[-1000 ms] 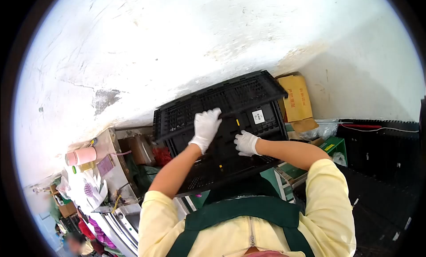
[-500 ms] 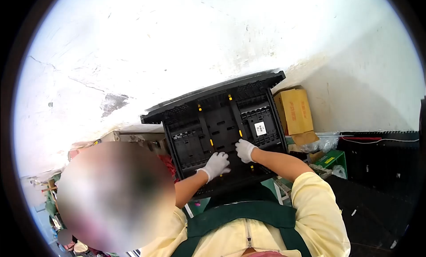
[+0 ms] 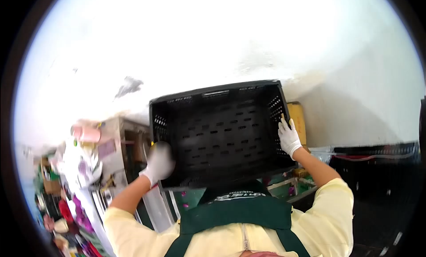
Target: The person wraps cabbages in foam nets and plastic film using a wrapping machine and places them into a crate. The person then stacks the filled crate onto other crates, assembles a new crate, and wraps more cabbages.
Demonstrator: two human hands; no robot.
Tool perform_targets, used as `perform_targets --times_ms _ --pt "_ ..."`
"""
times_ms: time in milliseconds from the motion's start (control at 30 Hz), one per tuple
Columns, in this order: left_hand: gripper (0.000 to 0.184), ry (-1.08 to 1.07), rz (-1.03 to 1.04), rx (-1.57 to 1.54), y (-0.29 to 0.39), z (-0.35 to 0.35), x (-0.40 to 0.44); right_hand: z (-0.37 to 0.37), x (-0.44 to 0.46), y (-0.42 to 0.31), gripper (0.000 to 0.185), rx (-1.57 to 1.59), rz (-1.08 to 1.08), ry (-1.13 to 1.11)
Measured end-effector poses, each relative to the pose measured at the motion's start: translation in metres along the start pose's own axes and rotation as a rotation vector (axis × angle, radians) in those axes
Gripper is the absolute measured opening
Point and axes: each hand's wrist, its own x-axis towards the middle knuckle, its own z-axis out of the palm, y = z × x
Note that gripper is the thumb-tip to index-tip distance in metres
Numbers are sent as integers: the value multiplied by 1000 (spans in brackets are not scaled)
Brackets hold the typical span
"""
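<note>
A black plastic crate point(image 3: 222, 144) with a slotted bottom and perforated end walls stands in front of me, its walls upright. My right hand point(image 3: 289, 138), in a white glove, grips the crate's right end wall, fingers over the edge beside a small yellow latch point(image 3: 291, 122). At the opposite end my left hand point(image 3: 159, 163), also gloved in white, is at the left wall. A blur covers its fingers, so their grip cannot be made out. A bit of yellow point(image 3: 152, 143) shows just above that hand.
Behind the crate rises a scuffed white wall point(image 3: 199, 39). A yellow-brown carton point(image 3: 297, 119) stands behind the right end. To the left are a cabinet point(image 3: 128, 141), a pink container point(image 3: 86, 133) and cluttered items. Dark panels point(image 3: 372, 186) fill the right side.
The crate's end walls, folded inward over the bottom before, now stand up. My hands have moved apart from the middle to the two ends. My view has shifted, showing more clutter on the left.
</note>
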Motion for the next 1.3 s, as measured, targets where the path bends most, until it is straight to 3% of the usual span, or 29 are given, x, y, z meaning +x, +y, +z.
perform_targets --times_ms 33,100,167,233,300,333,367,433,500,567,633,667,700,767,800,900,1000,1033,1100,1300 --pt "53 103 7 47 5 26 -20 -11 4 -5 42 13 -15 20" --pt "53 59 -13 160 4 64 -30 -21 -14 -16 39 7 4 17" --pt "50 138 -232 -150 32 38 -37 -5 -24 -26 37 126 -9 87" --pt "49 346 -399 -631 71 5 -43 -14 -43 -27 37 129 9 -81" --pt "48 518 -553 -725 112 -6 -60 -25 -38 -33 37 159 8 -7" --pt "50 528 -424 -658 114 -13 -60 -17 -33 -40 39 178 30 157" --pt "52 401 -382 -682 109 -41 -61 -28 -22 -49 40 185 1 258" --pt "54 396 -400 -480 101 -62 -51 -84 10 -73 42 198 -183 455" --pt "57 511 -443 -228 89 -32 -38 -117 20 -89 45 214 -372 546" --pt "60 412 -389 -153 73 1 -29 -119 18 -81 52 229 -475 493" --pt "63 66 -430 86 54 67 -44 -79 24 -34 55 174 -481 329" --pt "61 -247 -372 284 55 60 -41 -26 25 -7 55 -43 -315 122" --pt "59 57 -437 -138 62 57 -40 -13 23 -19 54 75 -236 108" --pt "52 381 -495 -206 69 74 -48 -19 37 -35 50 148 -401 288" --pt "49 438 -488 -215 79 57 -53 -33 23 -51 47 257 -301 329" --pt "44 626 -658 -742 153 9 -101 -76 9 -101 38 562 -288 419" --pt "39 818 -651 -1275 249 -17 -129 -107 -17 -149 31 707 -422 413" --pt "39 801 -618 -1353 274 -15 -134 -122 -37 -163 32 732 -425 367" --pt "41 759 -705 -1490 316 -32 -164 -145 -53 -204 31 853 -646 398" --pt "43 1026 -1011 -1547 377 -20 -253 -208 -98 -347 28 1083 -954 276"
